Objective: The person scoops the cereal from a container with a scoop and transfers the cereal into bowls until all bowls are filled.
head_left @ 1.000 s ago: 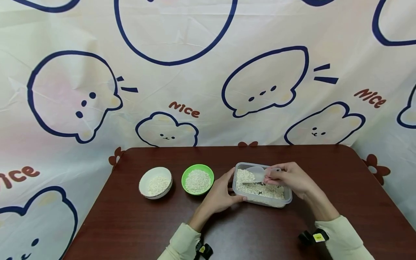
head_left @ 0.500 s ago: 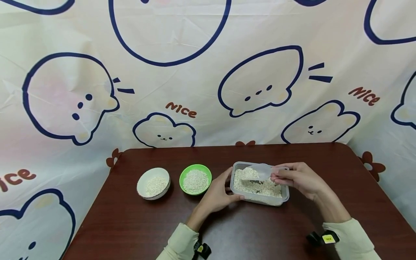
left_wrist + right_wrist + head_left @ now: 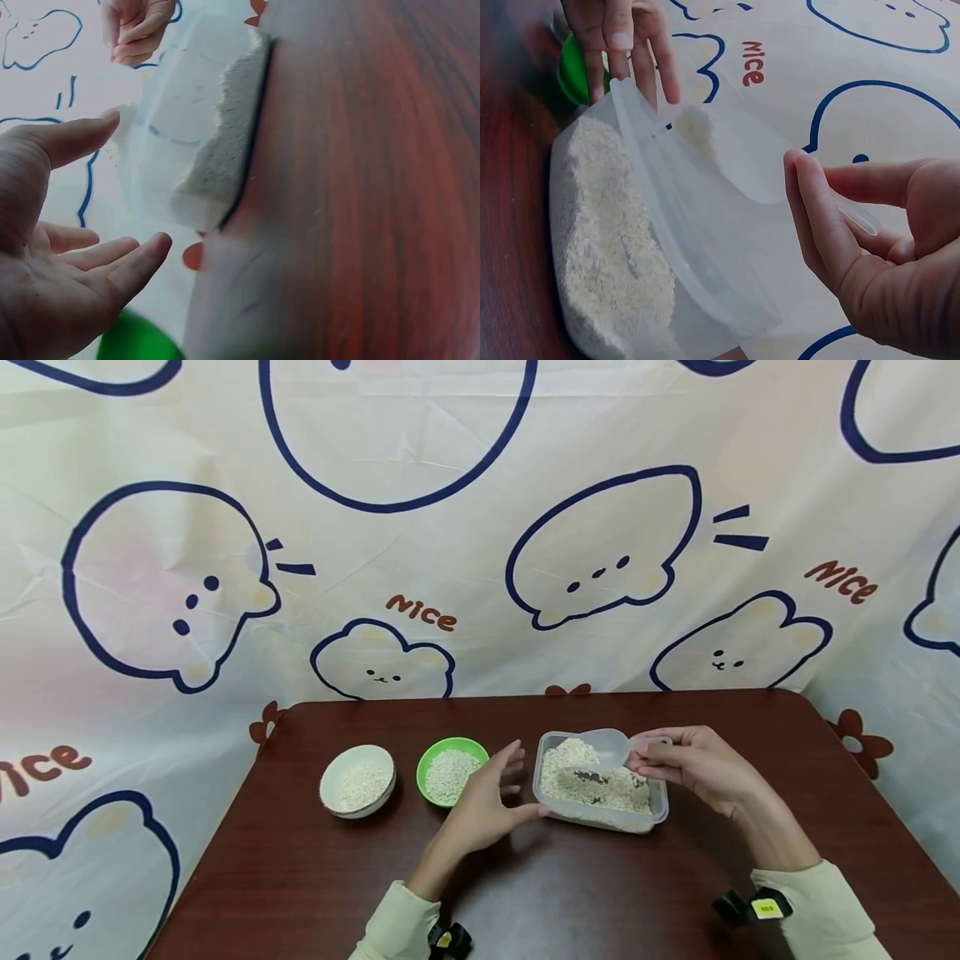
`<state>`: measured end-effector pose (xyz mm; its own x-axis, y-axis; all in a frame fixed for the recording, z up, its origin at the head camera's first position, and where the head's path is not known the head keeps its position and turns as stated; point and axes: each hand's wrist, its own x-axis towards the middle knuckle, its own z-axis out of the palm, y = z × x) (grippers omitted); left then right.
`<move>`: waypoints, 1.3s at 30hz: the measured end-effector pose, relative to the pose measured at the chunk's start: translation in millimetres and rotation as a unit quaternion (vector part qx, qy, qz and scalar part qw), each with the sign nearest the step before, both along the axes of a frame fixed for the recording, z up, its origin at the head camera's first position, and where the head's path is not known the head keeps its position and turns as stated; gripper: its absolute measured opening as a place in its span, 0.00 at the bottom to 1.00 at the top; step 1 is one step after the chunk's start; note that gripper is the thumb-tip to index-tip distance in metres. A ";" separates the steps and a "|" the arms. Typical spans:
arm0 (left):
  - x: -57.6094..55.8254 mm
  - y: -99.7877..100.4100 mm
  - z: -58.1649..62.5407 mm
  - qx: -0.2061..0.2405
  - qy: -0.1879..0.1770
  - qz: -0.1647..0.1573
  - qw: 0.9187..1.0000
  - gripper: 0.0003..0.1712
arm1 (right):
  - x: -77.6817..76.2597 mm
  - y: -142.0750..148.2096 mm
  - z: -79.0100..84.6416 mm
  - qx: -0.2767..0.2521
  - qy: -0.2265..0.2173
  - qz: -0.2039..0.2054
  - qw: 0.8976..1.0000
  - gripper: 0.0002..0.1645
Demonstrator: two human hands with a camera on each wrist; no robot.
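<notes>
In the right hand (image 3: 690, 768): a clear scoop (image 3: 611, 746), clamped by the handle between thumb and fingertips. Positioned above the tub (image 3: 600, 821), toward its back right side, mouth pointing left, handle running right. Loaded with rice (image 3: 626, 797) at the mouth end, as seen from the right wrist.

At the left side of the tub: the left hand (image 3: 483, 806), free of any held object. Thumb and fingers apart, palm turned toward the tub wall. Thumb tip near the front left corner; cannot tell from the head view whether in contact. Shown clear of the wall at the fingertips in the left wrist view.

Inside the tub: more rice, uneven at the surface, with dark marks among it near the middle.

To the left of the tub, in a row along the table (image 3: 300, 877): first a green bowl (image 3: 455, 743), partly covered in the head view by the left hand; beyond it, a white bowl (image 3: 351, 758). Rice in both. Both upright, just beside each other, not touching.

Behind the table: a pale cloth (image 3: 465, 560), printed with blue outlined figures and brown lettering.
</notes>
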<state>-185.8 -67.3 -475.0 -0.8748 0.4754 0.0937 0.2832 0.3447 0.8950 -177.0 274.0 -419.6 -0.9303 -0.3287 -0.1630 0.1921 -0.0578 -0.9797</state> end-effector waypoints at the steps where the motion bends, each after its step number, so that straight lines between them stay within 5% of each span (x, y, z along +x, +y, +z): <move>1: 0.9 -3.3 1.6 0.001 0.001 0.003 1.000 0.58 | -0.3 -0.6 0.6 -0.004 0.001 0.002 1.000 0.13; 21: 15.3 -77.2 23.9 0.037 0.014 0.101 0.994 0.55 | -18.8 -52.4 6.4 -0.017 -0.019 0.010 1.000 0.13; 39: 25.5 -158.3 39.7 0.000 0.029 0.192 0.981 0.53 | -44.1 -131.1 12.6 -0.034 -0.015 0.045 0.998 0.19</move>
